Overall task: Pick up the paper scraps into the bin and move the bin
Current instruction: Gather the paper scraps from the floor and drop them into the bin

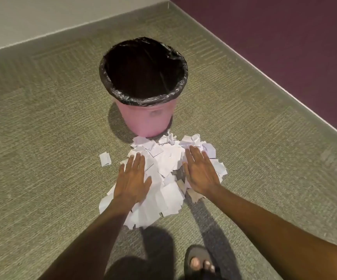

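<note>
I see both of the person's bare hands stretched out flat, palms down, over a heap of white paper scraps (pixel 163 174) on the floor. The left hand (pixel 133 178) lies on the heap's nine o'clock side with its fingers spread and pointing toward twelve o'clock. The right hand (pixel 201 172) lies on the three o'clock side, fingers likewise spread and pointing toward eleven o'clock. The two hands are apart, with the middle of the heap showing between them; neither one is closed on anything, and both rest open on the paper. Bare forearms run back from them toward five and seven o'clock.

The heap is loose, made of flat torn pieces with a few crumpled ones at its twelve o'clock edge. One stray scrap (pixel 105 159) lies just beside the heap at ten o'clock.

Directly at twelve o'clock from the heap stands a pink bin (pixel 149 122), upright, its foot touching the farthest scraps. A black bag (pixel 143 99) lines it and folds over the rim. The inside looks dark; I cannot tell what it holds.

Everything sits on green-grey carpet (pixel 42 128). At six o'clock, the toes of a foot in a dark sandal (pixel 199 259) show. A pale wall (pixel 32 17) runs at eleven o'clock, a purple wall (pixel 284 37) at two o'clock.
</note>
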`<state>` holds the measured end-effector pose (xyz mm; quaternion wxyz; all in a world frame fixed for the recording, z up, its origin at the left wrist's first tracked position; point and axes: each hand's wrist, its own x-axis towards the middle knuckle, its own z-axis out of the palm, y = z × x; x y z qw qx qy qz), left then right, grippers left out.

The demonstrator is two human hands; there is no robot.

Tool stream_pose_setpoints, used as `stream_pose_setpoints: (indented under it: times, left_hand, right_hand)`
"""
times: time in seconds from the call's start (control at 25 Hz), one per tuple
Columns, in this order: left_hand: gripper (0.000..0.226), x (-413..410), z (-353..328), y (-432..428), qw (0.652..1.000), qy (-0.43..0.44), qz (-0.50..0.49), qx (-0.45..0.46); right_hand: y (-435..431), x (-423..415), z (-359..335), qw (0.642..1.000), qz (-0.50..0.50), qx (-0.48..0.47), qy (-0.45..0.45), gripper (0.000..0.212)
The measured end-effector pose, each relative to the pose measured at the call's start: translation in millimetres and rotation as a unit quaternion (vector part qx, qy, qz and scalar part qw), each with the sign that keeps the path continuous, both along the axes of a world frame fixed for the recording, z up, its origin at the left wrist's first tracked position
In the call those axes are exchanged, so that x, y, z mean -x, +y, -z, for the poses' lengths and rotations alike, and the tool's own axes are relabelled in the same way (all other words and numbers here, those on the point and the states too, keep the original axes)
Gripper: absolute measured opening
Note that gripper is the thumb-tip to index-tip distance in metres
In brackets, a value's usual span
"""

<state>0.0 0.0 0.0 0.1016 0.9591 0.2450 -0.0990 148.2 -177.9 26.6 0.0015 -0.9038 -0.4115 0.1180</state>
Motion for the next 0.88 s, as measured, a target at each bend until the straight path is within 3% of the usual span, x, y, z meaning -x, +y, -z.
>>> stream_pose_setpoints:
  times: [0.2, 0.32, 0.48, 0.6, 0.68, 0.76, 0.88]
  left_hand:
    - [0.080, -11.5, 39.6, -9.1, 0.998, 0.021, 0.019, 0.062]
    - [0.086, -11.4, 47.8, -22.8, 0.994, 0.018, 0.034, 0.105]
    - [0.100, -7.6, 44.4, -47.9, 0.982, 0.031, 0.062, 0.177]
    - [0.109, -7.7, 44.7, -58.6, 0.977, 0.102, 0.128, 0.136]
    - [0.107, -6.7, 48.8, -60.6, 0.972, 0.145, 0.156, 0.098]
    - [0.099, -3.3, 53.6, -62.9, 0.971, 0.166, 0.162, 0.057]
    - [0.081, 2.5, 57.6, -66.6, 0.972, 0.163, 0.172, 0.016]
  right_hand:
    - [-5.7, -28.5, 22.2, 0.999, 0.033, 0.020, -0.010, 0.052]
    - [-5.8, -28.1, 22.1, 0.993, 0.034, 0.112, 0.023, 0.052]
    - [-20.4, -22.4, 25.9, 0.967, 0.051, 0.223, 0.111, 0.085]
    - [-25.5, -17.2, 34.0, 0.958, 0.044, 0.252, 0.131, 0.114]
    - [-23.6, -12.7, 41.7, 0.957, 0.033, 0.259, 0.126, 0.120]
    - [-21.8, -3.9, 47.7, 0.959, 0.021, 0.259, 0.115, 0.114]
    - [-19.6, 5.8, 50.5, 0.973, -0.018, 0.222, 0.056, 0.085]
